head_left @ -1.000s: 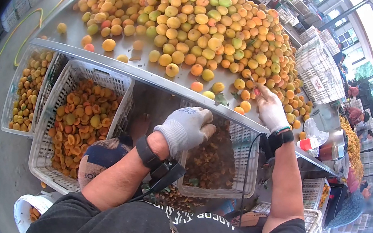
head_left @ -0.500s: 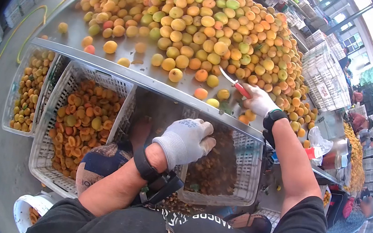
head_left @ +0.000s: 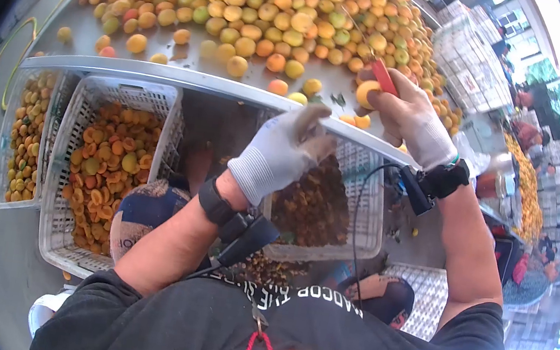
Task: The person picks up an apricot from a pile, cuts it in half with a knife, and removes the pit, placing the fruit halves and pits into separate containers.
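My right hand [head_left: 418, 120], in a pale glove, grips a knife by its red handle [head_left: 384, 77]. The thin blade points up and left over the apricot heap [head_left: 268, 10]. An orange apricot [head_left: 367, 94] sits at the thumb and fingertips of this hand, just under the handle; it looks pinched there. My left hand [head_left: 280, 147], gloved in white and grey, is over the table's front edge with its fingers loosely bent and apart. Nothing shows in it. Below it stands a crate [head_left: 371, 218] with dark brown pieces inside.
A metal table [head_left: 164, 76] carries the heap. Under its left side stand a white crate [head_left: 53, 213] of halved apricots and a crate [head_left: 3, 162] of whole ones. A cable [head_left: 359, 216] hangs by my right wrist. Other people sit at the far right.
My right hand has lifted towards me with the knife, and an apricot is now at its fingertips. My left hand has risen to the table edge. The view has shifted.
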Demonstrator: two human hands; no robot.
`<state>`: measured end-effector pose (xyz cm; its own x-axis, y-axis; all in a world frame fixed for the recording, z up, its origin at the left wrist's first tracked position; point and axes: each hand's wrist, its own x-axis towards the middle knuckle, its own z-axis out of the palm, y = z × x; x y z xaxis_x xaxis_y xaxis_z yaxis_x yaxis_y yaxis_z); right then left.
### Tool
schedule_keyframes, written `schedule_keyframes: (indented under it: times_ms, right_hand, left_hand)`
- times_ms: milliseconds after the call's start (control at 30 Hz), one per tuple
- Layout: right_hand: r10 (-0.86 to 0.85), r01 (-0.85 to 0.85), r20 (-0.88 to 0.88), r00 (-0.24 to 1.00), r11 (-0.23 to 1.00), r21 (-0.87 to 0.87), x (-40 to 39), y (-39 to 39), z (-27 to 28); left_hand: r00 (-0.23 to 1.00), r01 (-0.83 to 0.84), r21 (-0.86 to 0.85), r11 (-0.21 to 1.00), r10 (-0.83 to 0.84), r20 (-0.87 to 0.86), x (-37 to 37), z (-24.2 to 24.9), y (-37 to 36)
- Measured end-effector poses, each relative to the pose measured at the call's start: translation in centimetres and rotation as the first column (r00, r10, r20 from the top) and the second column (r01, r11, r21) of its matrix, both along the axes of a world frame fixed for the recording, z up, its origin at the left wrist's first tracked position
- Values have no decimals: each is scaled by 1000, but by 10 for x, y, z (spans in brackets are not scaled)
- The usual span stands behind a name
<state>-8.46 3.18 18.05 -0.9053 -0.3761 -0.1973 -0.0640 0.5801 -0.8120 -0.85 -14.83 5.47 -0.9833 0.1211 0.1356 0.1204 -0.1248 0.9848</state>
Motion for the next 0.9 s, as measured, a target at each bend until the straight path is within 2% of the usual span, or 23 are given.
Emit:
schedule_keyframes:
  times_ms: [67,100,167,200,233,300,333,400,433,533,567,600,667,733,800,833,900]
  right_hand:
    - [0,9,51,999,987,-159,26,-2,6]
    - [-24,34,77,997,990,-139,36,-2,5]
    - [-33,28,-102,994,998,-51,52,-5,-5]
    - [-54,53,-188,981,999,-12,56,-4,-11]
    - [-65,64,-182,981,998,-14,58,1,-18]
    - [-4,-29,-269,963,992,-120,62,6,-25]
    - [-11,-22,-267,964,992,-122,68,8,-22]
    - [-85,79,-64,994,994,-79,80,12,-13]
    - [-89,83,-63,994,993,-83,81,16,-17]
    - [-75,19,-280,957,980,-198,83,28,-41]
    - [-221,176,-132,966,940,-292,89,31,-44]
    - [-221,173,-133,966,939,-298,96,33,-45]
    - [-349,299,-15,937,824,-482,106,36,-46]
    - [-393,294,-171,903,858,-421,108,43,-59]
    - [-386,299,-167,907,872,-387,112,47,-67]
    - [-304,224,-303,903,936,-272,110,52,-70]
    - [-311,242,-269,912,935,-258,112,54,-77]
  left_hand:
    - [998,56,345,937,-38,-58,4,8,14]
    - [997,69,346,936,-53,-54,7,15,17]
    - [982,184,464,867,-187,-40,15,28,20]
    - [979,192,463,865,-201,-31,16,28,22]
    - [976,193,460,867,-218,1,16,27,24]
    - [971,215,450,867,-240,-1,17,28,27]
    - [969,219,450,866,-246,1,18,28,29]
    - [932,249,579,777,-355,76,17,27,32]
    - [930,251,576,778,-358,78,15,26,34]
    - [893,290,554,781,-428,136,13,23,40]
    - [910,274,521,808,-393,131,13,25,41]
    - [927,256,486,836,-354,121,13,27,42]
    - [928,239,506,829,-348,131,9,22,43]
    - [935,225,521,823,-333,122,8,24,44]
    - [954,186,558,809,-284,95,6,26,50]
    - [931,214,587,781,-345,119,7,28,47]
    - [919,238,538,808,-367,145,11,37,41]
